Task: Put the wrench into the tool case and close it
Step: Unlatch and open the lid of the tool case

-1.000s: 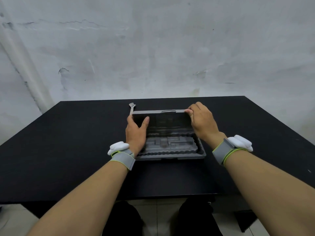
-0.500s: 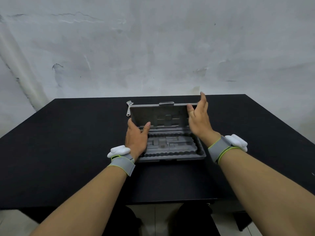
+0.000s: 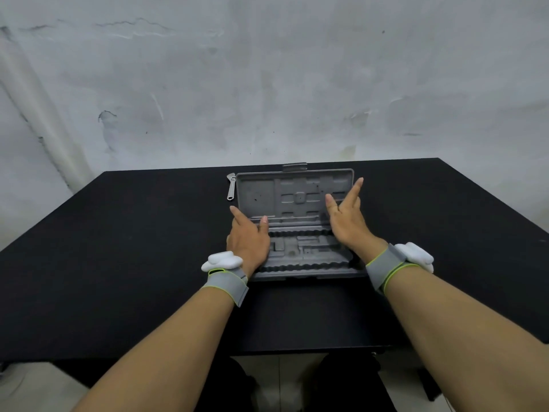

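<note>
— Wrench [image 3: 231, 187]?
— On the bench toward its far edge, just left of the tool case [image 3: 300, 251].
— Case?
— Lid swung upright since a second ago; tray exposed. Left hand [image 3: 248, 240] and right hand [image 3: 346, 220] spread, gripping nothing. Wrench pickup comes next, probably.

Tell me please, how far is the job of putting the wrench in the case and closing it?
Done: the tool case lies on the table with its lid up. In hand: nothing; the left hand and right hand are open at the case, gripping nothing. Left: the wrench lies behind the lid's left corner; it must go in, then the lid down.
</note>
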Motion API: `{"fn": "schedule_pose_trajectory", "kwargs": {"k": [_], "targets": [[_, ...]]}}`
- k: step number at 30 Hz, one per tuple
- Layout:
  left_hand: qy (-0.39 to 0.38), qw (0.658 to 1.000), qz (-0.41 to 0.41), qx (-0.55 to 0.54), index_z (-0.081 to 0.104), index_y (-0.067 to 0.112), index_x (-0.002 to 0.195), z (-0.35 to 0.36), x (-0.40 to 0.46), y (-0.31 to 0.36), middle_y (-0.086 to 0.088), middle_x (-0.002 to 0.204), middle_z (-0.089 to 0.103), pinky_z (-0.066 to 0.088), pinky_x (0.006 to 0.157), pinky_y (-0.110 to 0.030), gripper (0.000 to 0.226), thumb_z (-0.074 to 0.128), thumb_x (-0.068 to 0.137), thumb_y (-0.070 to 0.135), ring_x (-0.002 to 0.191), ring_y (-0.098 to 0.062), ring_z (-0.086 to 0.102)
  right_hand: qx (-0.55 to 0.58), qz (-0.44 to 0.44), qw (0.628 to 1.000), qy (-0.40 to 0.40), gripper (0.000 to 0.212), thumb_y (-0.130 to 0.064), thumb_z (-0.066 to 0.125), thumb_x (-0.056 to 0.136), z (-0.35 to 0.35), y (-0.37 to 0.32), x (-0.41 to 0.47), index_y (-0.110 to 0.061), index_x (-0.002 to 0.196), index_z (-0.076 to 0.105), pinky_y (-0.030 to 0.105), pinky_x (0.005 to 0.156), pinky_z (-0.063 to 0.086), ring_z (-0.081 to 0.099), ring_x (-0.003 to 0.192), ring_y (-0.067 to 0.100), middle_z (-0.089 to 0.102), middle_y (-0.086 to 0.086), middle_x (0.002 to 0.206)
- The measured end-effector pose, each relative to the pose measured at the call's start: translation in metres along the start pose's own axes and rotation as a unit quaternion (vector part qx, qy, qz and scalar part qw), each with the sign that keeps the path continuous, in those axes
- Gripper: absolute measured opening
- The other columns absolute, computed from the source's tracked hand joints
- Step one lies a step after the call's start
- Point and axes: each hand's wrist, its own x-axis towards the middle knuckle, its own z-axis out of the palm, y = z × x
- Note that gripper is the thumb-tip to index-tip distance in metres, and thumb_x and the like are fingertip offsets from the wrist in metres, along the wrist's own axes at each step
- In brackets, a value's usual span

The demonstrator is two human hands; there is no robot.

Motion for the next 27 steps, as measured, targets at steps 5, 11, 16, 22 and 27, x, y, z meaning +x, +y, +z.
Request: {"fn": "schedule_pose_trajectory", "kwargs": {"k": [5,11,16,22,27], "targets": [[-0.012,1.0,-0.002,0.012,-0.009,-0.002,0.151,0.001,0.001,0.001,-0.021,0.158,0.024,0.033,0.108,-0.045,0.083,0.04,0.1,0.042,0.138,-0.039,0.034,-0.152,0.01,0.987,-0.051,0.092,-0.065,0.027,0.093,-0.005,0.004,-0.007,-0.015,0.145,-0.03,0.056,0.109,0.019,0.033,0.135,0.04,0.015,0.014,0.159],[-0.022,0.999,-0.003,0.047,-0.004,-0.004,0.151,0.003,0.002,-0.002,-0.022,0.159,0.021,0.029,0.112,-0.044,0.083,0.04,0.099,0.043,0.142,-0.038,0.028,-0.214,-0.019,0.976,-0.042,0.091,-0.067,0.025,0.092,0.002,0.019,-0.019,-0.012,0.15,-0.02,0.053,0.107,0.023,0.031,0.137,0.036,0.014,0.011,0.159],[-0.028,0.996,-0.002,0.083,0.0,-0.005,0.151,0.005,0.002,-0.002,-0.023,0.16,0.017,0.025,0.115,-0.045,0.082,0.04,0.099,0.045,0.145,-0.036,0.022,-0.234,-0.019,0.971,-0.049,0.084,-0.069,0.021,0.092,0.003,0.022,-0.019,-0.016,0.153,-0.002,0.052,0.11,0.02,0.023,0.142,0.032,0.011,0.01,0.16],[-0.023,0.994,0.007,0.105,0.003,-0.005,0.151,0.007,0.003,-0.004,-0.025,0.159,0.017,0.025,0.115,-0.044,0.082,0.04,0.099,0.047,0.145,-0.037,0.022,-0.255,-0.014,0.966,-0.048,0.081,-0.07,0.019,0.091,0.005,0.021,-0.021,-0.018,0.153,0.009,0.051,0.111,0.017,0.022,0.143,0.032,0.013,0.011,0.16],[-0.036,0.988,0.019,0.148,0.032,0.007,0.147,0.009,0.006,-0.009,-0.026,0.157,0.02,0.027,0.114,-0.046,0.07,0.034,0.097,0.055,0.142,-0.042,0.027,-0.268,-0.017,0.962,-0.042,0.081,-0.07,0.018,0.091,0.005,0.021,-0.022,-0.017,0.152,0.016,0.052,0.11,0.018,0.025,0.141,0.033,0.019,0.012,0.157]]}}
